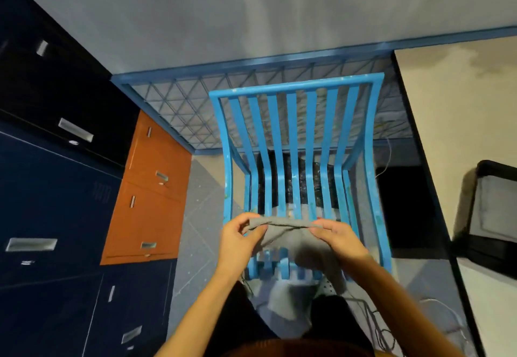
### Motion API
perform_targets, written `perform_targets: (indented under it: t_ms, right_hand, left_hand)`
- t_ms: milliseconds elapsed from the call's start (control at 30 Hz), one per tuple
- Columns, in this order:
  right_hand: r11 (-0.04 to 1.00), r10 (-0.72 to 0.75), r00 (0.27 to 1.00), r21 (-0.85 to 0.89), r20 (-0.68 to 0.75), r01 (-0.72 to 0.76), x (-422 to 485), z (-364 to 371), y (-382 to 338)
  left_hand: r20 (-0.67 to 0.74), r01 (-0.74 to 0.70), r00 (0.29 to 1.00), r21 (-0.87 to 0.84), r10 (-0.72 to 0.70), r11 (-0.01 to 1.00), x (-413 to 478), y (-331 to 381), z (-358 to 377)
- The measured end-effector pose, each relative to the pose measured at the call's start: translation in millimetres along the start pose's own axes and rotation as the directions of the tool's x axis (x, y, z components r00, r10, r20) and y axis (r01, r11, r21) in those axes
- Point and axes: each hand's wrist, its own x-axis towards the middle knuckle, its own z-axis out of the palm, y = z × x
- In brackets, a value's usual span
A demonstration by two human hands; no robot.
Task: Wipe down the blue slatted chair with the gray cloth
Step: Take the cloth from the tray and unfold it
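The blue slatted chair (pixel 293 144) stands in front of me, its curved back against a blue-framed mesh panel. The gray cloth (pixel 288 233) hangs stretched over the front of the seat slats. My left hand (pixel 240 236) pinches its upper left edge. My right hand (pixel 338 236) pinches the upper right edge. The cloth's lower part drapes down past the seat's front edge, hiding some slat ends.
Dark blue lockers (pixel 50 202) and orange cabinets (pixel 151 194) line the left side. A pale table (pixel 461 110) with a black tray (pixel 492 216) stands on the right. Cables (pixel 386 326) lie on the floor near my legs. The mesh panel (pixel 173 110) runs behind the chair.
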Motion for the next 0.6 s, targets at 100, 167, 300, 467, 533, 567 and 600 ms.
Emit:
perform_targets:
  t_ms: [100, 167, 300, 467, 533, 567, 600]
  right_hand:
    - [0.998, -0.045, 0.994, 0.049, -0.097, 0.05, 13, 41, 8]
    - [0.994, -0.035, 0.984, 0.096, -0.173, 0.052, 23, 70, 11]
    - [0.866, 0.135, 0.966, 0.5, -0.219, -0.007, 60, 124, 25]
    - [0.848, 0.118, 0.98, 0.53, -0.162, -0.015, 91, 146, 50]
    - [0.884, 0.056, 0.99, 0.467, -0.131, 0.012, 104, 143, 62]
    - [0.895, 0.042, 0.992, 0.445, -0.118, 0.015, 108, 142, 68]
    - [0.918, 0.031, 0.992, 0.395, -0.124, 0.021, 114, 140, 77]
  left_hand:
    - [0.031, -0.012, 0.999, -0.02, 0.012, 1.0, 16, -20, -22]
    - [0.092, -0.034, 0.995, -0.054, 0.039, 0.998, 25, -40, -31]
    - [0.241, -0.209, 0.949, -0.003, 0.204, 0.978, 40, -96, -38]
    - [0.215, -0.073, 0.972, -0.1, 0.093, 0.992, 51, -138, -25]
    - [0.137, 0.019, 0.991, -0.149, 0.002, 0.989, 59, -161, -13]
    - [0.108, 0.057, 0.993, -0.184, -0.037, 0.981, 63, -174, -7]
    - [0.087, 0.089, 0.994, -0.209, -0.072, 0.974, 67, -185, 2]
